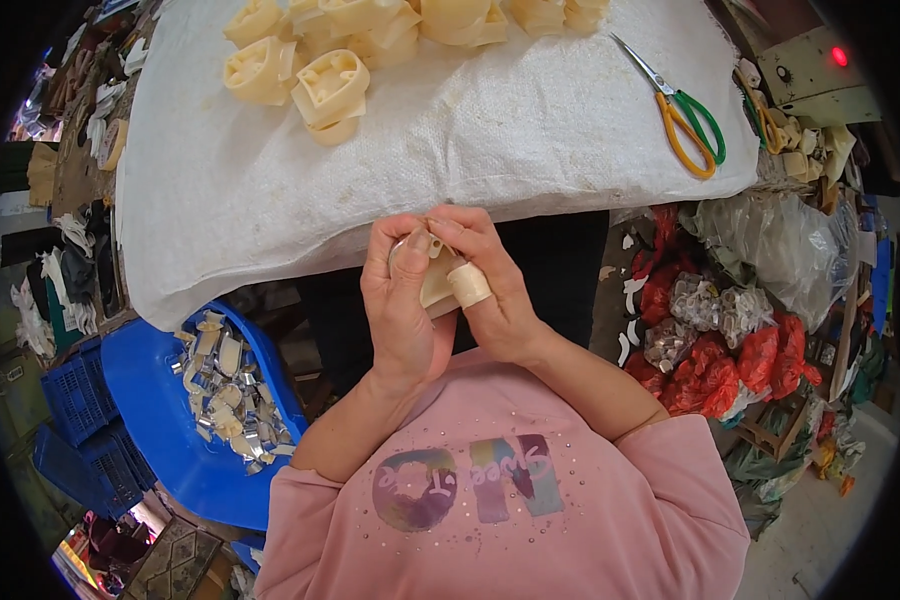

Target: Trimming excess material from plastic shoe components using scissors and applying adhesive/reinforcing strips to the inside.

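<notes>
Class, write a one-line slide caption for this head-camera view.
Both hands, left hand and right hand, grip a cream plastic part beside a white-covered table.

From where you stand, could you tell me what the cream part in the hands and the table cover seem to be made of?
Cream part: probably moulded plastic or rubber, matte, with smooth rounded walls. Table cover: apparently woven plastic sacking, white, with a fine grid weave and creases.

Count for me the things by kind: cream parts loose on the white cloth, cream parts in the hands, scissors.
Cream parts on the white cloth: about 10, the pile runs past the frame's top edge
Cream part in both hands: 1
Scissors: 1
Total: about 12
</notes>
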### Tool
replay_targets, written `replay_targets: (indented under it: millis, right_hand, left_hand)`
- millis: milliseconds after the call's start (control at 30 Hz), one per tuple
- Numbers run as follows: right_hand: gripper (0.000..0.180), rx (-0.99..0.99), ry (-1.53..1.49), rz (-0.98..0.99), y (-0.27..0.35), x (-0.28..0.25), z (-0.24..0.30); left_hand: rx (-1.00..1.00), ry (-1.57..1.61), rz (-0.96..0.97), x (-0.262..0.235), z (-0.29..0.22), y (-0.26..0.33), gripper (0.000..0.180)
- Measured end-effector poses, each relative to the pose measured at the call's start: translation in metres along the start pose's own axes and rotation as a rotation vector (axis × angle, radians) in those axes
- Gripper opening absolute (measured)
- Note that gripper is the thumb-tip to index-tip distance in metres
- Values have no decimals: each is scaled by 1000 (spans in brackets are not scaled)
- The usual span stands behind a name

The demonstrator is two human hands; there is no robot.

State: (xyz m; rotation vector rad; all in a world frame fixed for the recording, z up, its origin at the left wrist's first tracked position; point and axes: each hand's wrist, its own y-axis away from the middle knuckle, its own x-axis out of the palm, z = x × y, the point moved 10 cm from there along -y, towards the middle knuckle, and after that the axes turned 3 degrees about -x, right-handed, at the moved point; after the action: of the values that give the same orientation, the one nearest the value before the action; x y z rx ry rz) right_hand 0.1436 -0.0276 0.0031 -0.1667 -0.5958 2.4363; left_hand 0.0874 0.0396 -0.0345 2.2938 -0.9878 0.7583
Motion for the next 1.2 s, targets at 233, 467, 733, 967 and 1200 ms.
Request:
replay_targets:
  millis: [233, 467, 733, 967, 1200]
  right_hand:
    - [36, 591, -526, -115, 5, -11, -43]
    - [21, 348, -323, 38, -7, -7, -26]
    - [34, 436, -561, -46, -3, -1, -33]
    - [51, 565, -580, -5, 3, -9, -42]
    - [41, 486, -258, 10, -3, -36, -37]
  left_hand:
    - [-124, 166, 134, 20, 4, 3, 40]
    - [1, -198, 116, 10, 6, 16, 38]
    - [-67, -164, 161, 17, 4, 10, 51]
    - [-175, 324, 225, 15, 4, 2, 59]
    - [-192, 380, 206, 8, -2, 1, 58]
